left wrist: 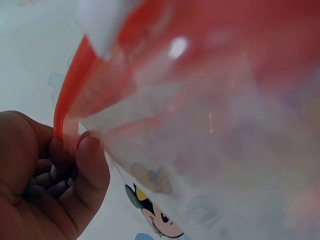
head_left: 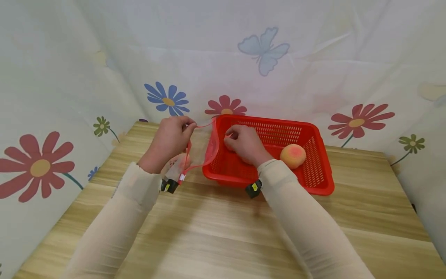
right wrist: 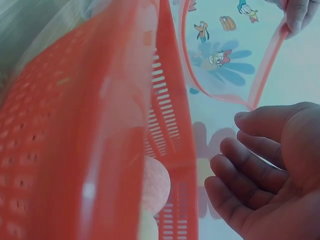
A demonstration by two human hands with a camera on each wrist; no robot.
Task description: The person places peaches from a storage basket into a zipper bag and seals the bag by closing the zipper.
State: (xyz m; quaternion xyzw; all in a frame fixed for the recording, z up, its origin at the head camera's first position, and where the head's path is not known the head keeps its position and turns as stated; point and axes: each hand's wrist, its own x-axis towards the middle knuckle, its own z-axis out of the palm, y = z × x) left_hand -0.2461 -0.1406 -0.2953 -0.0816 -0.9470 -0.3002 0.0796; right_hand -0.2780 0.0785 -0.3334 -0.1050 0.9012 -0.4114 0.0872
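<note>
My left hand pinches the red edge of a clear zip bag between thumb and fingers. Cartoon figures are printed on the bag, and its mouth gapes toward the red basket. A pinkish-orange patch shows through its lower part. Over the basket's left half is my right hand, its fingers loosely bent and nothing in them in the right wrist view. Close by its fingertips in the head view, a pink peach lies in the basket. Another peach sits farther right inside.
The basket stands on a wood-grain table, near a cloth backdrop with printed flowers and a butterfly. The bag's red rim overlaps the basket's left edge in the head view. A white zip slider hangs at the bag's near corner.
</note>
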